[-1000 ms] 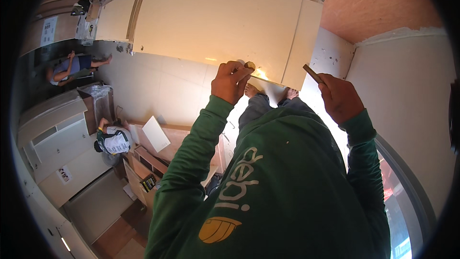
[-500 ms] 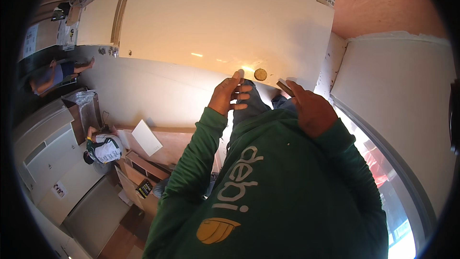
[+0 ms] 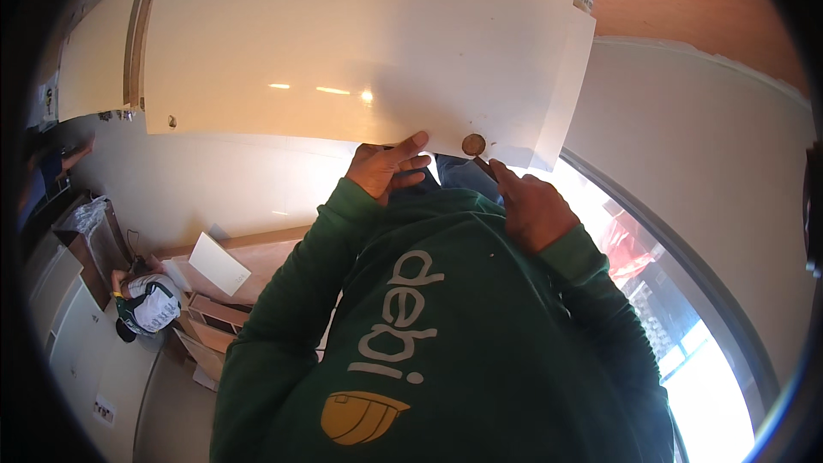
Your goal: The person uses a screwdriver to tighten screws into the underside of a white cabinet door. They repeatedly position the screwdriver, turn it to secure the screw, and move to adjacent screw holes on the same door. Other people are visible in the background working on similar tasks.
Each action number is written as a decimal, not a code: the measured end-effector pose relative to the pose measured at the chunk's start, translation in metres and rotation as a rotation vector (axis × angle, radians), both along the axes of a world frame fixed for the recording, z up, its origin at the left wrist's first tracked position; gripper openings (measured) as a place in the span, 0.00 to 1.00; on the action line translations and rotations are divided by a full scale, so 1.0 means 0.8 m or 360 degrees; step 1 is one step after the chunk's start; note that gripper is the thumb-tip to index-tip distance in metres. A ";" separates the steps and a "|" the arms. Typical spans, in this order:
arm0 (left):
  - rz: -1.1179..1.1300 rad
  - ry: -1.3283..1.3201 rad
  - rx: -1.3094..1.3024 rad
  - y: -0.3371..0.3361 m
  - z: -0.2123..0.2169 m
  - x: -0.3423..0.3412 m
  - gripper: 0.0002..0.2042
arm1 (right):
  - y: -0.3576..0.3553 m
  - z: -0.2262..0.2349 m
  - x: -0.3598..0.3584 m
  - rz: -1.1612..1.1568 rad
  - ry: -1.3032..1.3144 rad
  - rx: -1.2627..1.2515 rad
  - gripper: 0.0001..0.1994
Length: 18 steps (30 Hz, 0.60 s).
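Note:
A large glossy white panel [image 3: 283, 51] lies before me, with a round brown recess [image 3: 473, 145] near its front edge. In my right hand [image 3: 536, 206] is a slim dark brown flat tool [image 3: 486, 169], its exact kind unclear. The fingers are closed round it, and its tip meets the near rim of the recess. My left hand [image 3: 387, 170] is at the same edge, left of the recess. Its thumb rests on the panel's edge, while the other fingers are apart and hold nothing.
A second pale panel [image 3: 94, 51] lies to the left. Further off, a person in a white and dark top [image 3: 154, 304] bends beside brown wooden boxes [image 3: 210, 321] and a small white board [image 3: 219, 264]. A bright glazed opening [image 3: 677, 317] is at my right, beside a pale wall [image 3: 703, 137].
The tool in my right hand has come left from beside the recess to its rim. My left hand has shifted left along the edge. The whole view has turned slightly.

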<state>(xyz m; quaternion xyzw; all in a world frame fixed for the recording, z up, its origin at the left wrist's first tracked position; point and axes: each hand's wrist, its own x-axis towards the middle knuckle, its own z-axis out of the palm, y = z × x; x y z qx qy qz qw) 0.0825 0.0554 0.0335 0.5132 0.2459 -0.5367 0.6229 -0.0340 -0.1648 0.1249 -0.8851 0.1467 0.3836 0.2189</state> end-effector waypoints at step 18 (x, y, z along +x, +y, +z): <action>0.0029 0.0164 -0.0075 -0.001 -0.001 0.011 0.24 | 0.002 0.009 0.023 0.0129 0.0011 -0.0005 0.18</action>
